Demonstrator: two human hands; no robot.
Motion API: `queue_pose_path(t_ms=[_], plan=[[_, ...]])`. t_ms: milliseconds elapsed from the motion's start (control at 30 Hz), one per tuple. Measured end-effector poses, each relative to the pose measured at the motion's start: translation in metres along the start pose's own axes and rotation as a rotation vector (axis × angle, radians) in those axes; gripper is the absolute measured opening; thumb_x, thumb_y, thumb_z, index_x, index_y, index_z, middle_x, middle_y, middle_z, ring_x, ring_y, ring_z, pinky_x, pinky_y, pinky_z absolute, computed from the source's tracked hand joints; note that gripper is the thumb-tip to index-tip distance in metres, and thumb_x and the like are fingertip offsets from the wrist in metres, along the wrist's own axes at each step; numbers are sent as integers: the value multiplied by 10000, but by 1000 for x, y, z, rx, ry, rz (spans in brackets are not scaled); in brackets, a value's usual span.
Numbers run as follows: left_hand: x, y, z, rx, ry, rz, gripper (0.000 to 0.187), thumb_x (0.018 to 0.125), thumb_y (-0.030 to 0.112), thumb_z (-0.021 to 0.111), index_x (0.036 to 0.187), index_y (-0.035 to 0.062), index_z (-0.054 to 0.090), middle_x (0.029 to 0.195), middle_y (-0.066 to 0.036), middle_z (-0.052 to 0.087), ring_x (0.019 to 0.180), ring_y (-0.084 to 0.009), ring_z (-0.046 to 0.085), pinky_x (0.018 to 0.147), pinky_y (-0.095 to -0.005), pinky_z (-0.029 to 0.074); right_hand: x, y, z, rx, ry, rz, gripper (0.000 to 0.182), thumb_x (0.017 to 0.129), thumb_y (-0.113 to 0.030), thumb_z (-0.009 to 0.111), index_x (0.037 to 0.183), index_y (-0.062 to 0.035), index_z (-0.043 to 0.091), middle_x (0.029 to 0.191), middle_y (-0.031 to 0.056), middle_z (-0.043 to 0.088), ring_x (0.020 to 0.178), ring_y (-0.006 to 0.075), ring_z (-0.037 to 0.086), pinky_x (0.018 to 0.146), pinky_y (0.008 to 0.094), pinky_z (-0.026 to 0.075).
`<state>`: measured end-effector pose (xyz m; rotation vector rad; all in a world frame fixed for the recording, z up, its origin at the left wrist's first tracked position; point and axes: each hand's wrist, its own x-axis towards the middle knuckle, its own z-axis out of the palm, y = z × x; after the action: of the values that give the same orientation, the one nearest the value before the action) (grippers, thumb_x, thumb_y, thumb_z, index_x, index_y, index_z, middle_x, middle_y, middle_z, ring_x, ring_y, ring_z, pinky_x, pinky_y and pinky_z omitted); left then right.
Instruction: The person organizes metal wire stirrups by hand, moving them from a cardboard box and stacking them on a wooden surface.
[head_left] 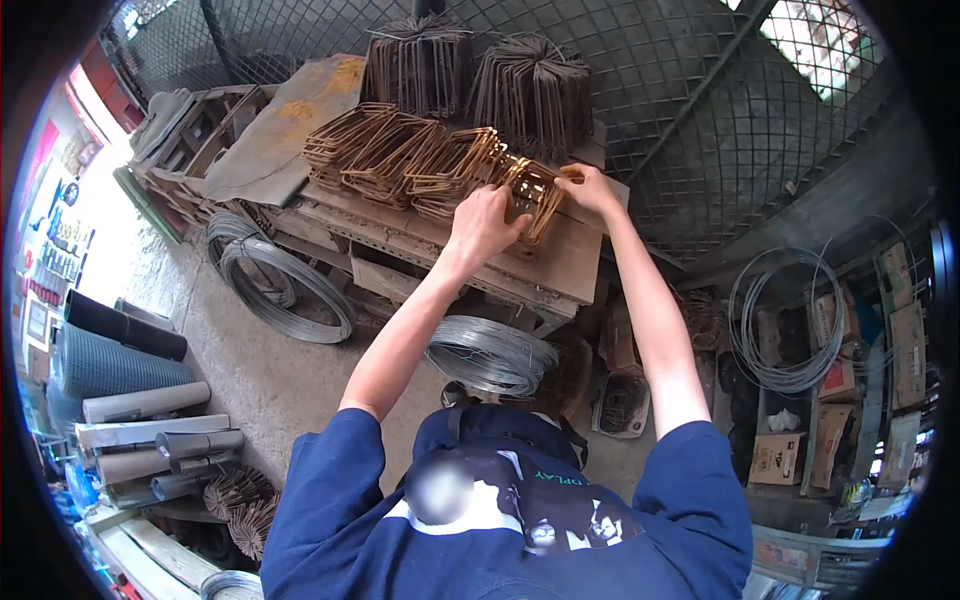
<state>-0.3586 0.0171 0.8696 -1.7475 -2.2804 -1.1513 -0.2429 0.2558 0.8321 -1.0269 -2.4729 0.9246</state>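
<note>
A row of rust-brown rebar stirrups (385,160), bent into rectangles, leans along the wooden workbench (565,255). At the row's right end, my left hand (485,225) is closed on the near side of some stirrups, its thumb toward the right. My right hand (592,190) pinches the upper right part of the end stirrups (540,215) between thumb and fingers. Some fingertips are hidden behind the metal. Both forearms reach forward over the bench's front edge.
Two dark bundles of stirrups (420,70) (530,95) stand behind the row, against a mesh wall (660,80). Wire coils (490,355) (285,290) rest below the bench. Mesh rolls (120,360) lie at left; cardboard boxes (775,457) and hanging wire (790,320) are at right.
</note>
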Motion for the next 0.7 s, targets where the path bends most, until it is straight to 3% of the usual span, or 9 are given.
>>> queue_pose_path(t_ms=[67,133,267,333,700], plan=[[7,5,6,-28,-39,23,338,718,313,673,767,-4,568,768,-157,589,749,-292,582,685,-376,462,-10,3,-9,181,34,36,413,756,-232,660,1079,10,571,1036,154,607,965,213,584,826,303,456],[15,20,6,-116,-21,89,315,704,283,667,751,-8,555,753,-167,578,746,-323,579,668,-401,469,-30,-2,-31,170,74,9,406,769,-236,660,1078,12,569,1000,134,616,921,189,589,802,290,458],[36,49,28,-143,-101,200,318,726,296,646,818,-2,584,720,-143,598,730,-299,589,667,-379,463,-61,34,-70,215,117,144,342,782,-238,652,1011,11,601,902,96,626,812,145,581,713,263,463],[41,69,43,-209,-101,264,314,721,293,647,812,-4,597,727,-142,615,730,-289,604,660,-367,473,-90,49,-89,254,116,271,305,818,-236,619,1036,-25,592,940,78,611,848,136,578,711,251,467],[21,190,171,-408,-524,430,275,719,279,661,747,8,625,702,-125,636,687,-258,627,623,-339,495,-293,154,-142,444,440,656,286,824,-242,617,1018,-33,590,930,71,618,843,139,600,710,255,479]])
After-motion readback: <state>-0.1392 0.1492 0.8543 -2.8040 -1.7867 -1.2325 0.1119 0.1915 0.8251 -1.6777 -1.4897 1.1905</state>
